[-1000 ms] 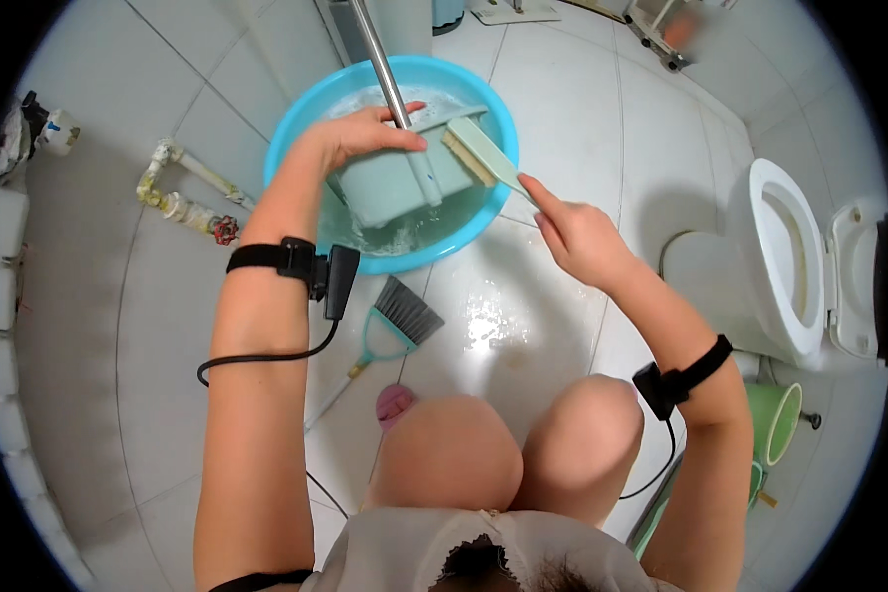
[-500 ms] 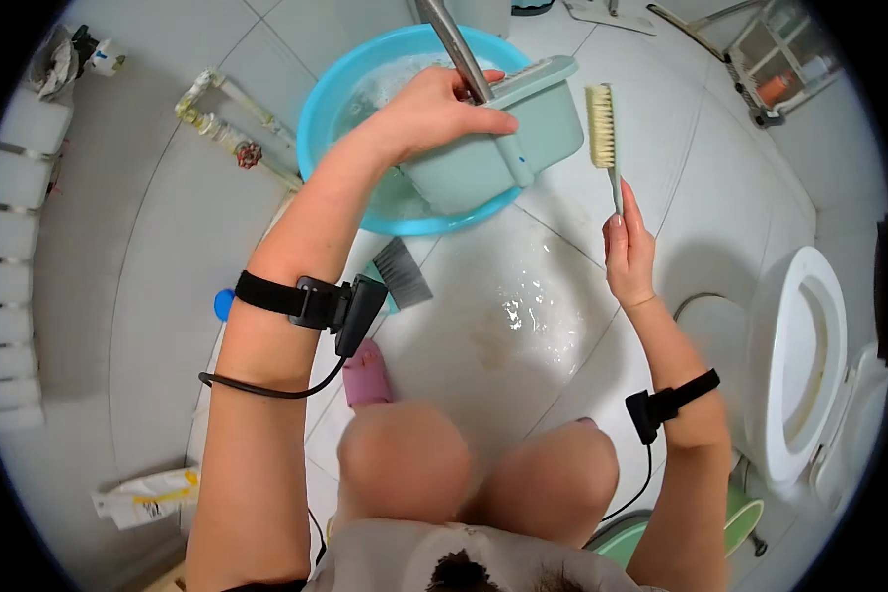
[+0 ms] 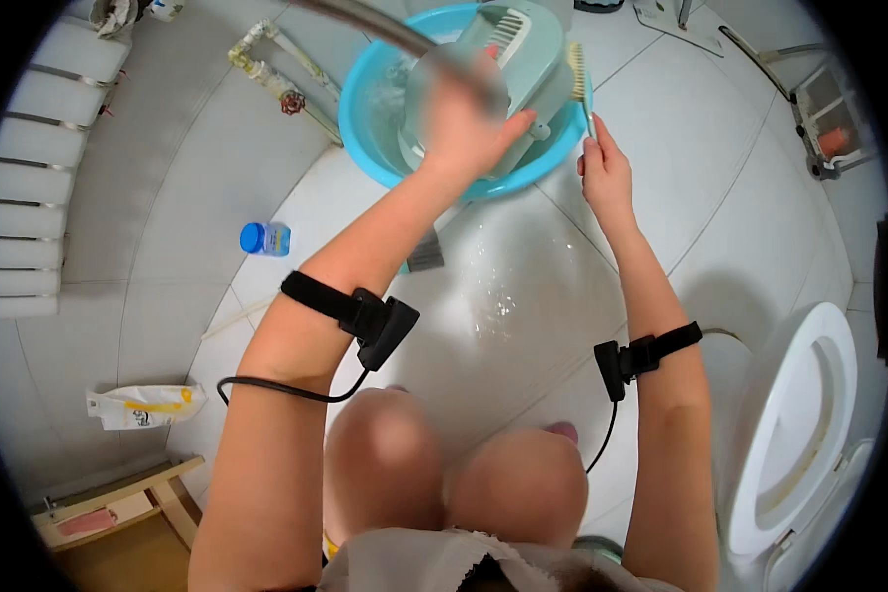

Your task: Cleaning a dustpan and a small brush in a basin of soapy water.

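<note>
Two hands at work over a round blue plastic basin [image 3: 370, 148] of water, seen from the single head view, near the far edge of the white tiled floor [image 3: 720, 158].

Left hand [image 3: 469, 123] blurred, closed on the pale green plastic dustpan [image 3: 523, 64] propped upright in the basin; exact finger hold impossible to tell. Right hand [image 3: 604, 176] closed around the thin handle of a pale green hand brush with cream bristles [image 3: 576, 71], bristles touching the dustpan's right side.

Wet and shiny just before the basin, toward the knees. Beside the left forearm, a small clear bottle with a blue cap [image 3: 264, 238]; further left, a white and yellow packet [image 3: 143, 405]. White toilet [image 3: 794, 434] at the right edge.

Likely trouble: more splashing onto the wet tiles, so a slip; wet dustpan sliding from the grip and tipping the basin.
</note>
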`<state>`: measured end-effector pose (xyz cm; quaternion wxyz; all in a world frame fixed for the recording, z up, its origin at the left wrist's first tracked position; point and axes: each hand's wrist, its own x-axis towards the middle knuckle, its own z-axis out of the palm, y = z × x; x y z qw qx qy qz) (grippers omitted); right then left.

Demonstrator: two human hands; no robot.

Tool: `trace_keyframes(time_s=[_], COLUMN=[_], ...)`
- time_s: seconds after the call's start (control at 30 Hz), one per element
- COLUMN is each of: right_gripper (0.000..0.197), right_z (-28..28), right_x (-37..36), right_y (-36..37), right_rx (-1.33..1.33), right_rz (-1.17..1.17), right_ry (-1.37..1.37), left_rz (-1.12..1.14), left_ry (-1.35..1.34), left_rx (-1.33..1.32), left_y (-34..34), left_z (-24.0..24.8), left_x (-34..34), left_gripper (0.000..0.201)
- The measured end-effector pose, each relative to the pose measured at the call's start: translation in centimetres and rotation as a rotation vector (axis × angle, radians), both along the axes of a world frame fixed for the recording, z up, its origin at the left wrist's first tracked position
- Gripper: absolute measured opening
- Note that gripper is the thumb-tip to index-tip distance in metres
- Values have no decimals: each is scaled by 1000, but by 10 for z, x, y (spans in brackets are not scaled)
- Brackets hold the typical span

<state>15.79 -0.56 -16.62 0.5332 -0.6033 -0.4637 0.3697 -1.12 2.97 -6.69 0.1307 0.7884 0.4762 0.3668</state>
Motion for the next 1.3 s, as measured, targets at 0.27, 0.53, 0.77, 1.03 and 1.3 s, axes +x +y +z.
trace_keyframes(time_s=[0.27,0.53,0.77,1.03,1.3], right_gripper=[33,25,34,33,33], right_z=[16,22,58,158,342], right_x=[-34,-49,-19,17,2], right_y=[23,4,-44,-98,-91], right_rx=[-86,-85,54,37,-242], right_rz=[124,125,188,313,286], right_ry=[-646,-726,-520,-703,-1229], left_rz=[-6,-15,-89,-222,-308], left_ry=[-629,-1012,-1305,-1360,-1439], left_rx=[-168,-373,-558,-687,-670], left_y=[-15,-33,-30,-27,-26], left_z=[-6,2,-10,-12,-25], left_x=[-37,-91,-120,-137,-158], left_gripper=[77,57,53,48,46])
